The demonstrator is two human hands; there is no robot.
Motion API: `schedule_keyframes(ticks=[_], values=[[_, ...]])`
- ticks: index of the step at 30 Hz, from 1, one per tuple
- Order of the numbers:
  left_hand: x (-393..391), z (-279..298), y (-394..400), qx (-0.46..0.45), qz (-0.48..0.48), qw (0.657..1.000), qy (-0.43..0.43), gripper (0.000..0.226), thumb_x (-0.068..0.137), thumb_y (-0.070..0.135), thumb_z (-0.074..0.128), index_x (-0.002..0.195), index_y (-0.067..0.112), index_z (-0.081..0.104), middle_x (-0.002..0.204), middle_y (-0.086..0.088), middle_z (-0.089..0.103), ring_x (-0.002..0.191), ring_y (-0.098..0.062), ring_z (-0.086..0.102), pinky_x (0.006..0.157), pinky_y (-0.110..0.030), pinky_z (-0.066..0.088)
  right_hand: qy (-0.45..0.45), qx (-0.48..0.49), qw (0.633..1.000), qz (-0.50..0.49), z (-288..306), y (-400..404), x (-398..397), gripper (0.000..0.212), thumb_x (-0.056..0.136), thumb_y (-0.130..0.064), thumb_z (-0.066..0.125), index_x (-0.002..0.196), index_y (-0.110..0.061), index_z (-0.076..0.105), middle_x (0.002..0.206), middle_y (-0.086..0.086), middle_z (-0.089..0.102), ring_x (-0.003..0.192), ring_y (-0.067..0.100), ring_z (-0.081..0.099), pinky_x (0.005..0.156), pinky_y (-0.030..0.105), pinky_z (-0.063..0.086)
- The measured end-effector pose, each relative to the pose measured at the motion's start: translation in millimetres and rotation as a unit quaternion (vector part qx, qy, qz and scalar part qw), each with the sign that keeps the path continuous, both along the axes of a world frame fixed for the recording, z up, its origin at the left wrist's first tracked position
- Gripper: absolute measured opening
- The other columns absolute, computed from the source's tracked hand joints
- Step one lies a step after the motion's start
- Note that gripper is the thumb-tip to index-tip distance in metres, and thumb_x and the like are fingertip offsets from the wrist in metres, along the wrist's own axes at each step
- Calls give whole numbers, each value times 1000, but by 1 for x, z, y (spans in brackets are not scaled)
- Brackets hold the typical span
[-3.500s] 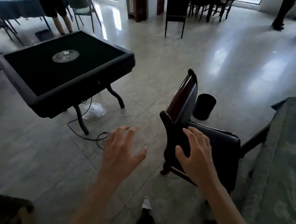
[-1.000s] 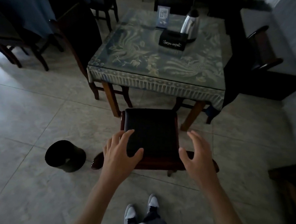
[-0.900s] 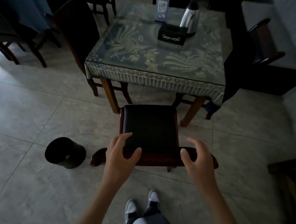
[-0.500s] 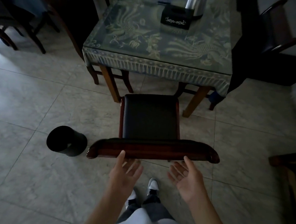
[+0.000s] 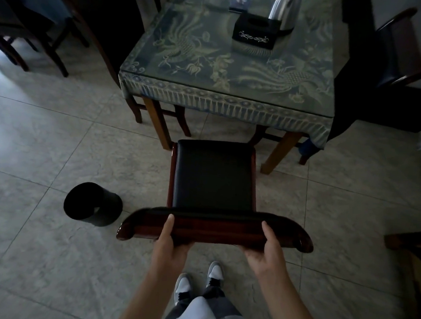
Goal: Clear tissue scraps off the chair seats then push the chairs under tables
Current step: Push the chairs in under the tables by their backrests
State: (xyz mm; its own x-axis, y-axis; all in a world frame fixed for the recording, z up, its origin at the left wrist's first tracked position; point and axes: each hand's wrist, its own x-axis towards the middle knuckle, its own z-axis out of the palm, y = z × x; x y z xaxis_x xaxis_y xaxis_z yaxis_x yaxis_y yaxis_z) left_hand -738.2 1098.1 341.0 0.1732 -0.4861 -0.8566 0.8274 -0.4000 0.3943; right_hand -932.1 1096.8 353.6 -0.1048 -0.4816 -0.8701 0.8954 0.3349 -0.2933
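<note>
A dark wooden chair [image 5: 214,230] with a black padded seat [image 5: 214,175] stands in front of me, facing a table [image 5: 223,103] draped in a blue-green patterned cloth. The seat's front edge sits just short of the table's near edge. I see no tissue scraps on the seat. My left hand [image 5: 171,242] grips the chair's top rail from behind, thumb over the top. My right hand [image 5: 269,248] holds the same rail further right, thumb also on top.
A black waste bin [image 5: 93,204] stands on the tiled floor left of the chair. On the table are a black tissue box [image 5: 255,34] and a steel kettle [image 5: 284,10]. Other dark chairs [image 5: 403,48] flank the table. My shoes [image 5: 198,283] are just behind the chair.
Half a second ago both hands hovered open below the chair's top rail; now both grip it. Earlier I turned from the black square table to face this chair and table.
</note>
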Motion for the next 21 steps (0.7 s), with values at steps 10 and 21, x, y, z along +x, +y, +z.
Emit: schedule_keyframes(ticks=[10, 21], values=[[-1, -7, -3, 33, 21, 997, -59, 23, 93, 7, 60, 116, 6, 57, 105, -18, 68, 93, -31, 66, 69, -43, 56, 26, 18, 999, 11, -14, 1, -4, 48, 86, -8, 65, 132, -13, 57, 125, 19, 65, 113, 37, 63, 73, 46, 57], [4, -14, -11, 18, 17, 995, -92, 24, 91, 5, 62, 115, 8, 58, 121, -25, 64, 108, -38, 63, 98, -56, 49, 4, 15, 1000, 1, -15, -9, -2, 43, 87, -7, 65, 130, -11, 58, 123, 20, 66, 112, 39, 63, 84, 50, 55]])
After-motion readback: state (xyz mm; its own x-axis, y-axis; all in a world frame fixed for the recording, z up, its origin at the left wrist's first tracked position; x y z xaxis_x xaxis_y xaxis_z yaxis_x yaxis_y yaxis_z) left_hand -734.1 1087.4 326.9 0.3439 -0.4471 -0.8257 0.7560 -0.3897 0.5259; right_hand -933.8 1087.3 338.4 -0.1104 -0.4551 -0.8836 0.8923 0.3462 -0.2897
